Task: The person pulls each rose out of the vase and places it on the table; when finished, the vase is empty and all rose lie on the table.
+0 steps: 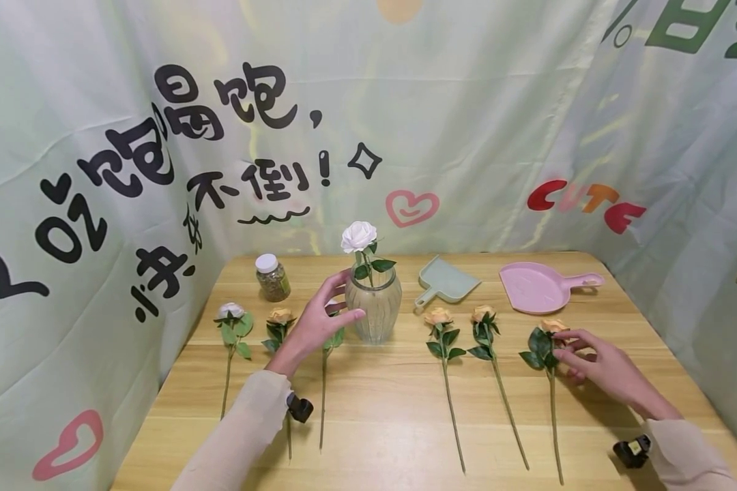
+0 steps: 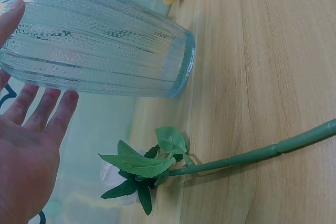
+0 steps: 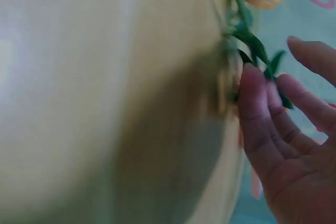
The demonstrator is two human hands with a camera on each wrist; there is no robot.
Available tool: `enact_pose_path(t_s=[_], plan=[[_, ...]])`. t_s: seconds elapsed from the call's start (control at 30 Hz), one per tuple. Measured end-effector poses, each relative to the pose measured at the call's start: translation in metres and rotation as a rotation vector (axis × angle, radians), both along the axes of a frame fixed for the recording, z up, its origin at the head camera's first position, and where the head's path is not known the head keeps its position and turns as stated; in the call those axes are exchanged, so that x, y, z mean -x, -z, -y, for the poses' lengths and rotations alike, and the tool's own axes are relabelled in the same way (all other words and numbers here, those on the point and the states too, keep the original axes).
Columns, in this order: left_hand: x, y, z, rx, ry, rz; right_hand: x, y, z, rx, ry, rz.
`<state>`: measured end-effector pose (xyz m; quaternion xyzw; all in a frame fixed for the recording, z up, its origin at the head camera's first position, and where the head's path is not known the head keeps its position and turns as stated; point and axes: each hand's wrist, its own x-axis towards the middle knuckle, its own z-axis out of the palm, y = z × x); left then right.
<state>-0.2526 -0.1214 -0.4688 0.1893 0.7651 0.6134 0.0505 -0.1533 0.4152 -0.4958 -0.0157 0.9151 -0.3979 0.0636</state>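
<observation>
Near the table's middle stands an upright ribbed glass vase [image 1: 374,314], with a white rose [image 1: 359,236] rising from its mouth. My left hand [image 1: 322,320] holds the vase's left side, thumb across its front; the left wrist view shows fingertips at the glass [image 2: 100,40]. Under that hand lies another white rose [image 2: 121,179], its bloom partly hidden in the head view. At the right, my right hand [image 1: 604,368] reaches to the head of a peach rose [image 1: 553,326]. Its fingers are at the leaves [image 1: 537,351], and thumb and forefinger stand apart in the right wrist view.
Two peach roses [image 1: 439,317] [image 1: 484,314] lie left of my right hand. A white rose [image 1: 230,311] and a peach rose [image 1: 280,316] lie at the left. Behind are a white-lidded jar [image 1: 273,279], a grey-green dustpan [image 1: 448,279] and a pink dustpan [image 1: 534,288], before a printed curtain.
</observation>
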Motion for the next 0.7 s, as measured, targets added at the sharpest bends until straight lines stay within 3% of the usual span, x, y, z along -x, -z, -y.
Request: enact_pose_path(t_s=[0.17, 0.33, 0.53, 0.7], plan=[[0.000, 0.001, 0.000, 0.004, -0.001, -0.003, 0.006, -0.020, -0.008, -0.075, 0.052, -0.129], [0.001, 0.001, 0.001, 0.007, -0.004, -0.005, 0.023, -0.045, 0.002, -0.037, 0.056, -0.258], [0.000, 0.001, 0.001, 0.002, -0.005, -0.009, 0.051, -0.077, 0.048, -0.005, 0.001, -0.349], [0.001, 0.000, 0.000, 0.002, -0.003, -0.010, 0.074, -0.100, 0.100, 0.092, -0.089, -0.372]])
